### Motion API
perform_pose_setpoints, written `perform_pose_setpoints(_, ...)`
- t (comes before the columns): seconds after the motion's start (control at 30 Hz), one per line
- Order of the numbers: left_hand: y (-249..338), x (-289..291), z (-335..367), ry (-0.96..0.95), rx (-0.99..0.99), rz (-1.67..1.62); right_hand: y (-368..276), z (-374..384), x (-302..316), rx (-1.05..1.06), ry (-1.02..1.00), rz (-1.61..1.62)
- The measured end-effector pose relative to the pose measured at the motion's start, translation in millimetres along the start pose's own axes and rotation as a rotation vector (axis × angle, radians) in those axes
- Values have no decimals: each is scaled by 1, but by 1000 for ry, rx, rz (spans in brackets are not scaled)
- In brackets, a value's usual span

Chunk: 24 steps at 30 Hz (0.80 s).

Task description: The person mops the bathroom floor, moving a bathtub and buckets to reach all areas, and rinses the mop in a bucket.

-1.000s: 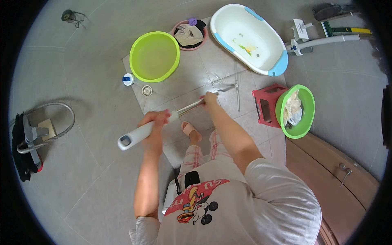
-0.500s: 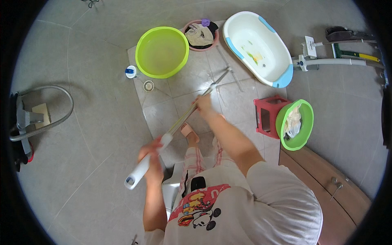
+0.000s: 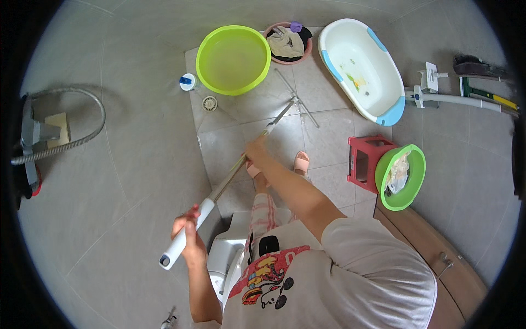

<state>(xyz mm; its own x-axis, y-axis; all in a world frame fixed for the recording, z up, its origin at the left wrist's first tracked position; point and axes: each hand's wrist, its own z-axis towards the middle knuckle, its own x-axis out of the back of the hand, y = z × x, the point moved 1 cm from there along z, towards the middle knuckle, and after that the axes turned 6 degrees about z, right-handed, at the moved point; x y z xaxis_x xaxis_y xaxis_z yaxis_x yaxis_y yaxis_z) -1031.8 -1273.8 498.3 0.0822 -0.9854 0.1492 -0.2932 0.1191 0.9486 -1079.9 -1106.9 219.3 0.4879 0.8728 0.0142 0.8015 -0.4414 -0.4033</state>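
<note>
While the left hand [image 3: 189, 237] fists the mop pole [image 3: 230, 178]'s white grip, right hand [image 3: 256, 149] clasps mid-shaft.

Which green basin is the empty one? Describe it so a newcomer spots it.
Start at the white baby bathtub at the top. Left of it, past a small pink tub of cloths, sits the large lime-green basin. Unlike the smaller green basin by the red stool, it holds no cloth.

Grey tiled floor [image 3: 137, 164], wooden cabinet [image 3: 438, 252] at right

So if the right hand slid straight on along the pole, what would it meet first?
Probably the wiper head at the pole's far end; beyond the right hand, the shaft looks bare until there.
</note>
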Motion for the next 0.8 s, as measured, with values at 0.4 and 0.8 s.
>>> perform_pose_setpoints(0.4, -53, -36, -29, 69, 45, -43, -55, -3, 15, 66, 30, -297)
perform_pose_setpoints(0.8, -22, 26, -116, 136, 71, -40, 52, -48, -4, -4, -96, -239)
